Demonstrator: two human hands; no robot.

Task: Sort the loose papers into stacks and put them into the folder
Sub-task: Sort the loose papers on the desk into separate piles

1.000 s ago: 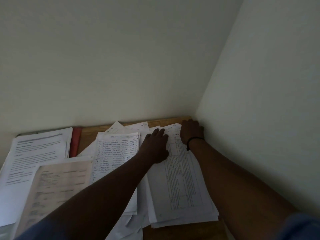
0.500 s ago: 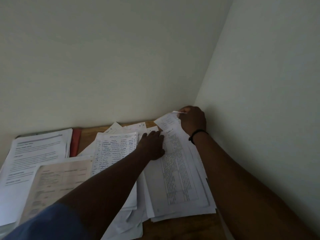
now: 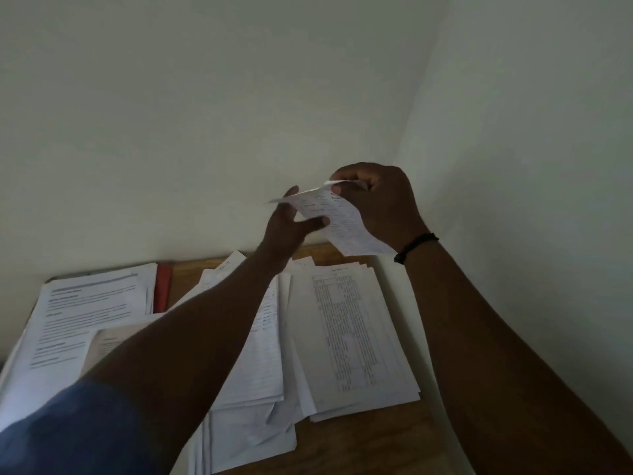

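Note:
My right hand (image 3: 380, 204) pinches the top edge of a small printed sheet (image 3: 337, 221) and holds it up in the air in front of the wall. My left hand (image 3: 289, 224) reaches up to the sheet's left edge, with fingers behind it and the thumb in front of it. Below on the wooden table (image 3: 359, 440) lies a stack of table-printed papers (image 3: 349, 337) at the right. A looser pile of handwritten sheets (image 3: 253, 389) lies beside it, partly hidden by my left forearm. A red folder (image 3: 162, 286) peeks out from under papers at the back left.
A stack of printed text pages (image 3: 85, 313) covers the table's left side, with a beige sheet (image 3: 106, 344) overlapping it. Walls close the table in at the back and the right, meeting in a corner.
My right hand has lifted the small sheet off the right stack and raised it high. My left hand left the pile and rose to the sheet's left edge.

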